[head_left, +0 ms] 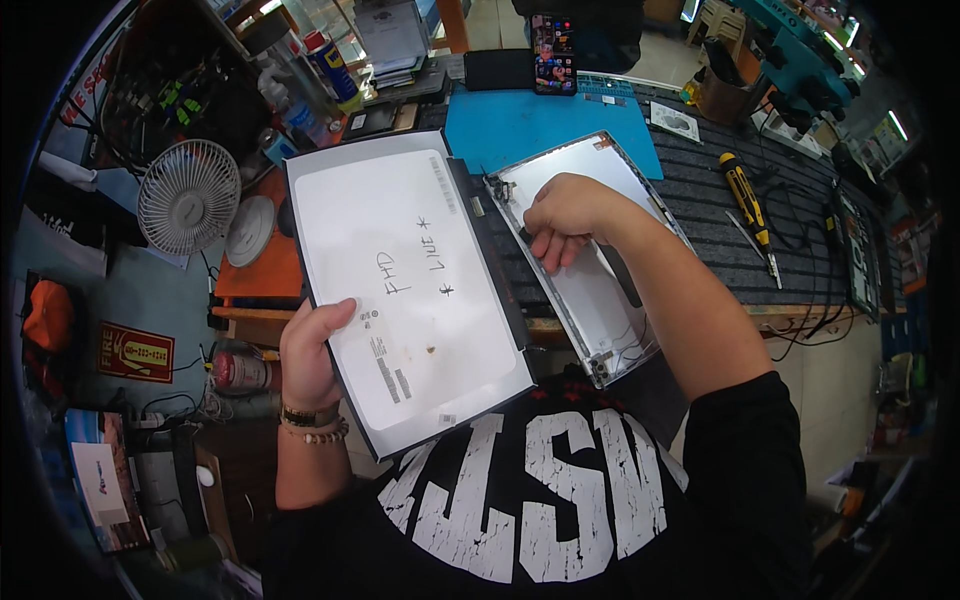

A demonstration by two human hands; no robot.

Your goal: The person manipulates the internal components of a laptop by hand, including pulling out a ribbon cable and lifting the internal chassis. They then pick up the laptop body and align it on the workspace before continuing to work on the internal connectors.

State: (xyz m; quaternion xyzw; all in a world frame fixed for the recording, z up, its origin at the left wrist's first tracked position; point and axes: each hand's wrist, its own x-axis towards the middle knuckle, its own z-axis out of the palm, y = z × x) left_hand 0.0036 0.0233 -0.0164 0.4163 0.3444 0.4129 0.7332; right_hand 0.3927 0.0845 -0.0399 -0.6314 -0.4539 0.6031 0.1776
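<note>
Display panel [412,285], centre-left of frame, clamped in left hand [315,350], apart from right hand [570,228] over lid shell [598,312], hold unclear; possible cracking from one-sided support.

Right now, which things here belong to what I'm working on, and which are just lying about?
Part of the work:
- panel, held in your left hand
- open lid, under your right hand
- perhaps the screwdriver, untouched

Apparently just lying about:
- fan
- spray can
- extinguisher
</note>
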